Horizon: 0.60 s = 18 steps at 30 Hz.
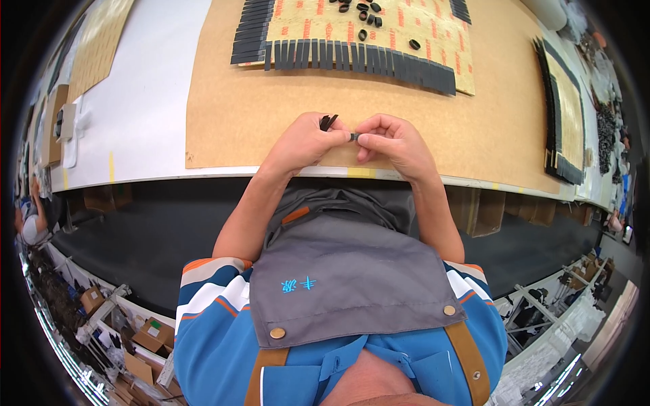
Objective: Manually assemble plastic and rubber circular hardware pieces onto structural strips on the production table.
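Observation:
Over the near edge of the brown-covered table, my two hands meet at the fingertips. My left hand is closed, with a few short black strips sticking up between its fingers. Between the thumbs and fingers of both hands sits a small dark piece, perhaps a bent strip; its shape is mostly hidden. My right hand pinches its right side. Beyond them lies a tan backing sheet edged with rows of black strips. Several small black rings are scattered on top of it.
Brown paper covers the table's middle. At the right lies another tan sheet with a black strip edge. A tan sheet and a cardboard box are at the left. Cartons show under the table edge.

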Each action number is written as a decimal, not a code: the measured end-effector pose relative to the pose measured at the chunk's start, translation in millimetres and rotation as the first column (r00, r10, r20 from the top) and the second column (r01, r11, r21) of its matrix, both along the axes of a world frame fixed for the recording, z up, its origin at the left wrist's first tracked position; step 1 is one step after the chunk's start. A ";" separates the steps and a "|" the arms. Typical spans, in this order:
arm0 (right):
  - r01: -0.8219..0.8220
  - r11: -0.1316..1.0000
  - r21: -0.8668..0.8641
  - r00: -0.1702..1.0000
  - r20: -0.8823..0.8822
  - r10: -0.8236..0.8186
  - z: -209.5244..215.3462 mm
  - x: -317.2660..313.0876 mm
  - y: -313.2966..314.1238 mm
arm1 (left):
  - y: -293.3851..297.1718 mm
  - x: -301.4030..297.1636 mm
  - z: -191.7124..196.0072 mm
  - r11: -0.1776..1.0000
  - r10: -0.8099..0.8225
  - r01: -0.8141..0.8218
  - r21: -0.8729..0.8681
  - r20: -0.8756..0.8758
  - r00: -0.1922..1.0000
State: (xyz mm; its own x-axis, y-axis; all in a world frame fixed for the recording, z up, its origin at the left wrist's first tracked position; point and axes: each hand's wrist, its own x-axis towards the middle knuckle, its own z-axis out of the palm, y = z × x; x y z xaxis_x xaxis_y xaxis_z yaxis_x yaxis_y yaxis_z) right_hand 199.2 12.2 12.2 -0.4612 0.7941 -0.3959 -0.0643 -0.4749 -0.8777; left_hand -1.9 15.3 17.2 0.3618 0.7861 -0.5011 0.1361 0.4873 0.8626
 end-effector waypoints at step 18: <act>-0.043 0.996 -0.073 0.998 -0.049 0.040 5.0 8.3 6.5 | 1.0 2.3 -2.4 1.000 0.006 -0.007 -0.014 -0.029 1.000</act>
State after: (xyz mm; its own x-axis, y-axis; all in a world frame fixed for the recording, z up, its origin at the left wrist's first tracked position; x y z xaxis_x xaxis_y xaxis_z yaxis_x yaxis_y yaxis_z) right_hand 207.5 18.7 17.3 -0.5129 0.7430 -0.4300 -0.0839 -0.5419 -0.8363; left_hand 0.4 16.2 14.8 0.3419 0.7813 -0.5221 0.1580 0.4999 0.8515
